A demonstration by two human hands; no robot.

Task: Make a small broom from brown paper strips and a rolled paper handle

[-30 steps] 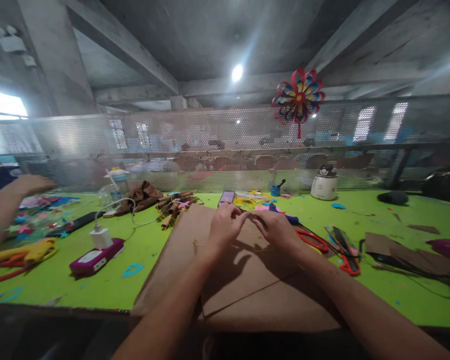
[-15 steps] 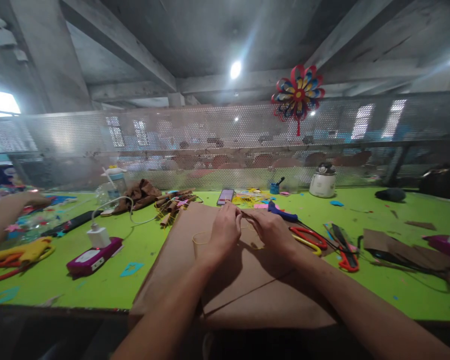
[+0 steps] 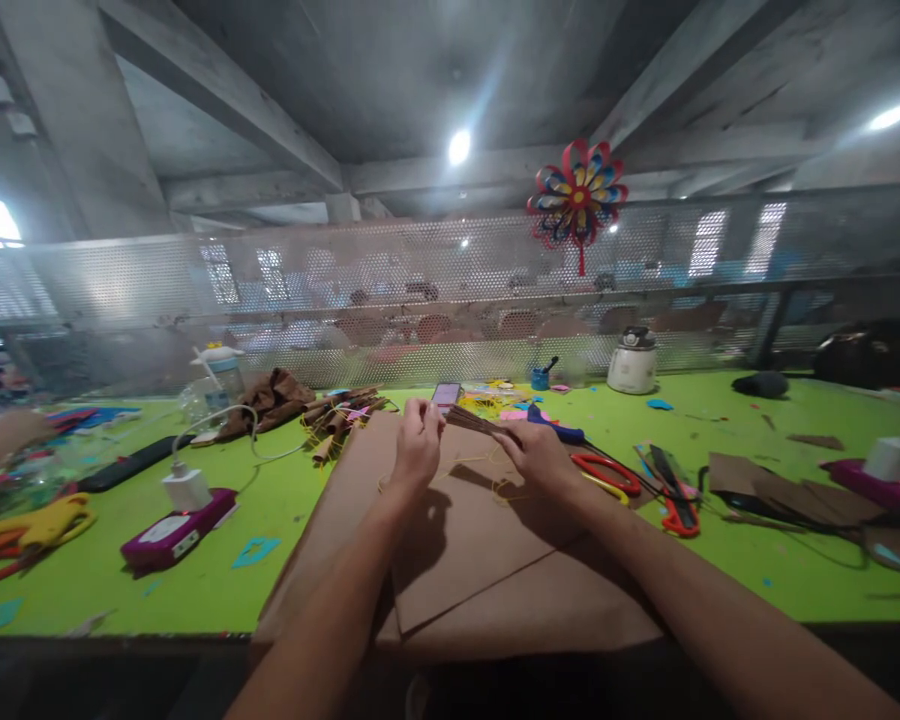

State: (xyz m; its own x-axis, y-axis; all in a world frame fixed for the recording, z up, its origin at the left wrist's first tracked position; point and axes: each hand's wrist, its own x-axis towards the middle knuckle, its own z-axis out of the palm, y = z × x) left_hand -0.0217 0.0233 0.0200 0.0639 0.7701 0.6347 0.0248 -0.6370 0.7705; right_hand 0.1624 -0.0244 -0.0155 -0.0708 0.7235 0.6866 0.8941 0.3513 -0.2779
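A folded strip of brown paper is raised over the large brown paper sheet. My right hand grips its right end with closed fingers. At its left end is my left hand, fingers pinched together; what they hold, if anything, is too small to make out. Thin yellow string lies loosely on the sheet beneath my hands. Just beyond them a phone rests on the green table.
Right of the sheet lie a blue glue gun, red-handled scissors and a cutter. At left are a purple power strip, a yellow glue gun and another person's arm.
My hands have moved apart, with more of the brown strip showing between them. The camera view has shifted slightly. The other person's arm at left has drawn back toward the edge.
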